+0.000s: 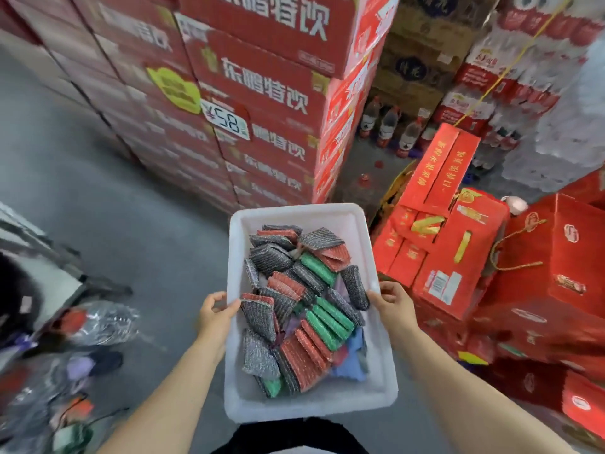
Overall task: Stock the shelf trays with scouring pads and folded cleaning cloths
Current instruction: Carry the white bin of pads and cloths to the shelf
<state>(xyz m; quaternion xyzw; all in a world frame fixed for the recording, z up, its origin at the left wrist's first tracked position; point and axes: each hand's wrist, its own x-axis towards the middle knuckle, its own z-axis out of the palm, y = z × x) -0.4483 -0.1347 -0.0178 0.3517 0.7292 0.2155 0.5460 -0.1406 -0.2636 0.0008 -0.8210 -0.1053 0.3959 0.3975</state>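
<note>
At lower centre of the frame, a white rectangular plastic tray (347, 221) with rounded rim holds a loose heap of scouring pads (304, 309), metallic grey, red and green mesh. Left hand (214, 314) and right hand (393, 304) each clasp a long edge. Stacked red cartons (262, 103) behind; bare grey floor (82, 191) at left.

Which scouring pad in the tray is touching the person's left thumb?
The grey pad with a red top edge at the tray's left wall. The left hand's thumb meets its upper corner; other pads lie farther inside.
</note>
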